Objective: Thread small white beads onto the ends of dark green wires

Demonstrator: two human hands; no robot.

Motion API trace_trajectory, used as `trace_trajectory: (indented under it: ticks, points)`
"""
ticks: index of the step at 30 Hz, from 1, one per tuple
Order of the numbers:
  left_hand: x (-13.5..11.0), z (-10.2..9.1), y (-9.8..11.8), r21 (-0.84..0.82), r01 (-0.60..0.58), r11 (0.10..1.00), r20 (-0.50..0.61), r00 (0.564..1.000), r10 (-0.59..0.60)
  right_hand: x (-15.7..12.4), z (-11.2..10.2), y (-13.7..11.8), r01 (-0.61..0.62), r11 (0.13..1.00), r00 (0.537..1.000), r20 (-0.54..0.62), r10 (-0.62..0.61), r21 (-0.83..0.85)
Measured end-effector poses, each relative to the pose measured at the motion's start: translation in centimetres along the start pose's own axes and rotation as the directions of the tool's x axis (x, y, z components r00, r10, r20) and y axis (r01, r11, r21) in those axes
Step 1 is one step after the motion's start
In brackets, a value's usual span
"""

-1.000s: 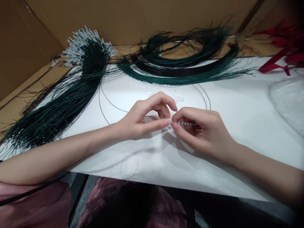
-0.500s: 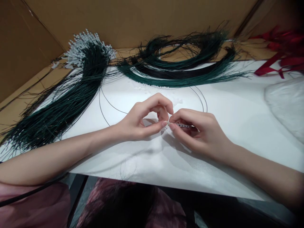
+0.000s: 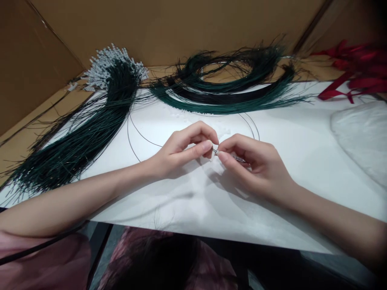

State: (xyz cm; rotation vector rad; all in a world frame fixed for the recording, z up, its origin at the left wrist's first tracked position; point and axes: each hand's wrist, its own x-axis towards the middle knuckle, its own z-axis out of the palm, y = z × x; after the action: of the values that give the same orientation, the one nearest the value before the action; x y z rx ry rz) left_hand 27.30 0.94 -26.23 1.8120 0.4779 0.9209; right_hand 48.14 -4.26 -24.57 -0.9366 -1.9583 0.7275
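White strip (image 3: 238, 159), seemingly toothed: lies almost level just over the white sheet (image 3: 302, 141), long axis left to right, tip leftward; pinched in right hand (image 3: 256, 169), tip nipped by left hand (image 3: 181, 155) thumb and forefinger; green wire bundle (image 3: 78, 141) well beyond

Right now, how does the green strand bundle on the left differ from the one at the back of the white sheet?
The left bundle lies fairly straight, fanned along a diagonal; the back bundle curls into a loop. The left bundle ends in a cluster of white tips; the back bundle shows none. Both are thin dark green strands.
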Motion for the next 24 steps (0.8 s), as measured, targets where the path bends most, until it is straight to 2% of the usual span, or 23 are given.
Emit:
trace_trajectory:
  ticks: [4,9,15,20,24]
  points:
    - [0.4,0.0,0.0,-0.044,0.028,0.999,-0.003,1.000,-0.029,0.0,0.2,-0.3,0.002,0.998,1.000,-0.017,-0.001,0.062]
    - [0.2,0.2,0.3,0.013,0.079,0.997,0.069,0.994,-0.080,-0.2,0.5,-0.4,-0.030,0.994,0.999,-0.037,0.034,0.104]
    - [0.2,0.6,0.6,0.129,0.009,0.992,0.088,0.996,-0.020,-0.2,0.9,-0.1,-0.052,0.986,0.997,-0.047,0.060,0.155]
    - [0.5,0.7,0.8,0.325,-0.050,0.944,0.069,0.997,0.029,-0.2,1.1,-0.1,-0.060,0.984,0.997,-0.043,0.068,0.170]
    - [0.5,0.7,0.8,0.387,-0.079,0.919,0.050,0.997,0.064,-0.2,1.2,-0.2,-0.086,0.982,0.994,-0.058,0.097,0.171]
